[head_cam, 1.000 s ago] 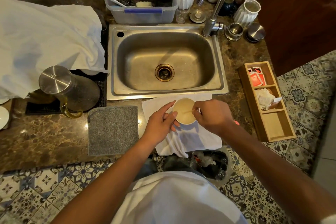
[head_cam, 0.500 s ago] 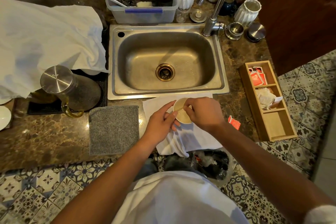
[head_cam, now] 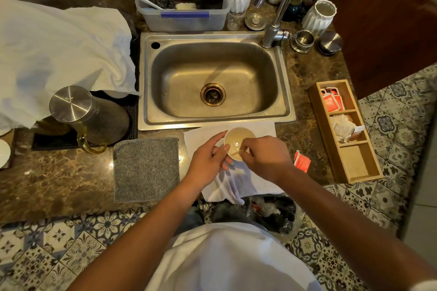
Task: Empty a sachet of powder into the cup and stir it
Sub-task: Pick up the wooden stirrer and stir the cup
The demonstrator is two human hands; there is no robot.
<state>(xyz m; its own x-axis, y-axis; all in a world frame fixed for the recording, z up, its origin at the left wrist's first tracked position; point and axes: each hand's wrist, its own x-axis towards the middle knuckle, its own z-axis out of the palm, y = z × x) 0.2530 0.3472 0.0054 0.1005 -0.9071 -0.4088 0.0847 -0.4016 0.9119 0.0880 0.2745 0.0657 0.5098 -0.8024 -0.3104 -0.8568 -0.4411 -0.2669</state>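
White cloth [head_cam: 238,182] lies at the near edge of the brown marbled table [head_cam: 59,179], one corner hanging over the front, and on it stands the cup [head_cam: 238,133], a small pale one holding a cloudy, light liquid. Left hand [head_cam: 207,163] rests against the cup's left side, thumb up along the rim and fingers [head_cam: 224,149] curved round the wall, steadying it. Right hand [head_cam: 264,158] hovers over the cup's right edge with its fingertips pinched on a thin pale stirring stick [head_cam: 235,153] whose end dips into the liquid. Just right of that hand a torn red sachet [head_cam: 302,161] lies flat on the table, apart from the cup. Left of the white cloth, just beside it, is a grey towel [head_cam: 146,169].

Further right stands a wooden organiser [head_cam: 352,165] with three compartments: the nearest shows bare wood, the middle holds crumpled pale packets, the far one red sachets. Left of the grey towel, a glass jug with a steel lid [head_cam: 71,104] lies tilted on a black mat, and a large white sheet [head_cam: 59,54] covers the table's left end.

Behind the cup is the steel sink [head_cam: 287,101], with its curved tap [head_cam: 281,4] at the back right corner. Behind the sink sit a clear plastic tub [head_cam: 182,20] of utensils, two white ribbed jars and some small metal tins.
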